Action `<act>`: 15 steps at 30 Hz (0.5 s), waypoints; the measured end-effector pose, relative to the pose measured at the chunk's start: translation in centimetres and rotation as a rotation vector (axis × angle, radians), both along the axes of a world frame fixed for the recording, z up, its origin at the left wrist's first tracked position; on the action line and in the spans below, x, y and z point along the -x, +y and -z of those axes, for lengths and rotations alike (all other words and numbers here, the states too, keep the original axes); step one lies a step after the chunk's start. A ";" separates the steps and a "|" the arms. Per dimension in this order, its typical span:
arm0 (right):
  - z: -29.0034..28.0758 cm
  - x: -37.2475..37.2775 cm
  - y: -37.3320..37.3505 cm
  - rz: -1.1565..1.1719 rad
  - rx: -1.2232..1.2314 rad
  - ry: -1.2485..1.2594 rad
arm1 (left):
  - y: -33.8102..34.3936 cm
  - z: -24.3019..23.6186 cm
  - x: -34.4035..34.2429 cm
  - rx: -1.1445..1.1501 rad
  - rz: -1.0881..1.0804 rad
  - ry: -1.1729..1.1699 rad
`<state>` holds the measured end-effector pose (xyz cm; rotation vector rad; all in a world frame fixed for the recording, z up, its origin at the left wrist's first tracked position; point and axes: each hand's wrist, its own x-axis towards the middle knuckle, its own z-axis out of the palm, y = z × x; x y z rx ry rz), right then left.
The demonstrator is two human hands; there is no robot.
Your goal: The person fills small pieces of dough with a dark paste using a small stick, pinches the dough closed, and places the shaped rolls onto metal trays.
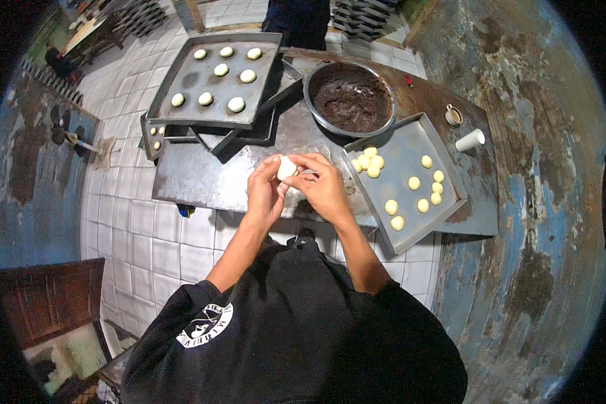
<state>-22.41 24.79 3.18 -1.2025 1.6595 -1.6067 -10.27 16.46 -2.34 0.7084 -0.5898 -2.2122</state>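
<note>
Between both hands, above the near edge of the metal table [202,176], I hold a pale piece of dough [287,167]. My left hand [265,188] cups it from the left, thumb and fingers closed around it. From the right, my right hand [322,188] pinches its side with thumb and fingertips. To the right lies a tray [421,209] with several yellowish dough balls [414,182], some clustered in its far left corner. Beyond my hands stands a round metal basin [310,101] holding a dark brown crumbly filling [353,101].
At the far left, a tray [182,81] with several flattened dough rounds [221,69] rests on other stacked trays. A white cup [470,140] lies on its side at the right, near a small cup of brown liquid [453,116]. Someone in dark clothing [296,23] stands behind the table.
</note>
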 end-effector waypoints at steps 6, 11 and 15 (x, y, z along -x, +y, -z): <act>2.5 0.3 -2.1 0.184 0.036 0.367 | 0.1 -1.5 0.0 0.110 -0.056 -0.025; 3.2 0.4 -5.4 -0.056 -0.199 -0.211 | -2.7 -0.6 -0.6 0.276 -0.082 -0.023; 3.0 -3.2 -9.1 0.023 -0.171 0.049 | -6.6 1.4 -1.7 0.085 -0.198 -0.092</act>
